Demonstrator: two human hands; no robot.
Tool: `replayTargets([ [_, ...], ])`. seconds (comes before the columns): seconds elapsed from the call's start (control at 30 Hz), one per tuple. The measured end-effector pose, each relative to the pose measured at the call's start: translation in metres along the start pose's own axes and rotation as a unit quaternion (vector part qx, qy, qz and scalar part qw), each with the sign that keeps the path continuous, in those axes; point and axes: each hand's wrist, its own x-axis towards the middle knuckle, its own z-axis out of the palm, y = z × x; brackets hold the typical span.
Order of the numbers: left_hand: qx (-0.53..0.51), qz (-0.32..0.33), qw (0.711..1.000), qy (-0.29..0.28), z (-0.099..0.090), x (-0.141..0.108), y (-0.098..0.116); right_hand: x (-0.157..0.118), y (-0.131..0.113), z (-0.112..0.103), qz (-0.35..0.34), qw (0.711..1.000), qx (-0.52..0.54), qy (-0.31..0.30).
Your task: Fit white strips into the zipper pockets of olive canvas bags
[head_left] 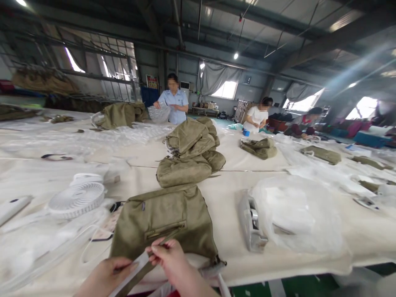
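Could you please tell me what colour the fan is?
The fan is white; the head view shows it best.

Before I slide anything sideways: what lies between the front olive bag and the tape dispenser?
Between the olive bag and the tape dispenser, only bare cream cloth shows in the head view.

White fan, 3 people farther back

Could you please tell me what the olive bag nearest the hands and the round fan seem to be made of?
The olive bag looks like matte suede or a brushed fabric, judging by its soft, unevenly shaded surface; I can't tell which. The round fan is probably smooth white molded plastic, judging by its thin, even grille ribs.
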Motion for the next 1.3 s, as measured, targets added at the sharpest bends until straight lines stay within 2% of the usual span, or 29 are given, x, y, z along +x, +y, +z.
replayTargets([
  [0.07, -0.010, 0.006, 1.000, 0.002, -0.003, -0.002, 0.019, -0.004, 0.001, 0.001, -0.004, 1.000, -0.012, -0.009],
  [0.13, -0.006, 0.018, 1.000, 0.018, -0.003, -0.001, 0.028, -0.008, -0.001, -0.001, -0.003, 1.000, -0.028, 0.002],
  [0.27, 0.006, 0.019, 0.999, 0.047, -0.002, 0.002, 0.027, -0.013, -0.008, -0.014, 0.079, 0.993, -0.004, 0.086],
  [0.4, -0.002, 0.002, 1.000, 0.017, 0.003, 0.005, 0.030, -0.012, -0.007, -0.026, 0.119, 0.986, -0.048, 0.105],
  [0.5, -0.021, -0.021, 1.000, -0.004, 0.013, 0.015, 0.037, -0.010, -0.002, -0.029, 0.103, 0.987, -0.083, 0.095],
  [0.6, -0.032, -0.035, 0.999, 0.003, 0.025, 0.026, 0.042, -0.008, -0.003, -0.035, 0.082, 0.986, -0.126, 0.073],
  [0.77, -0.009, -0.037, 0.999, 0.024, 0.036, 0.034, 0.050, -0.001, -0.020, -0.056, 0.053, 0.969, -0.205, 0.131],
  [0.87, -0.006, -0.046, 0.999, 0.018, 0.041, 0.037, 0.058, 0.003, -0.029, -0.062, 0.042, 0.960, -0.243, 0.129],
  [0.97, 0.000, -0.057, 0.998, 0.018, 0.044, 0.042, 0.065, 0.004, -0.036, -0.065, 0.015, 0.931, -0.352, 0.098],
  [1.03, 0.006, -0.054, 0.998, 0.018, 0.045, 0.046, 0.070, 0.005, -0.041, -0.069, -0.042, 0.902, -0.420, 0.096],
  [1.1, 0.008, -0.048, 0.999, 0.019, 0.045, 0.050, 0.074, 0.008, -0.044, -0.078, -0.098, 0.889, -0.433, 0.110],
  [1.2, -0.001, -0.051, 0.998, 0.027, 0.045, 0.058, 0.079, 0.012, -0.042, -0.094, -0.120, 0.910, -0.375, 0.131],
  [1.3, -0.003, -0.065, 0.997, 0.030, 0.047, 0.066, 0.082, 0.015, -0.036, -0.104, -0.106, 0.931, -0.334, 0.103],
])
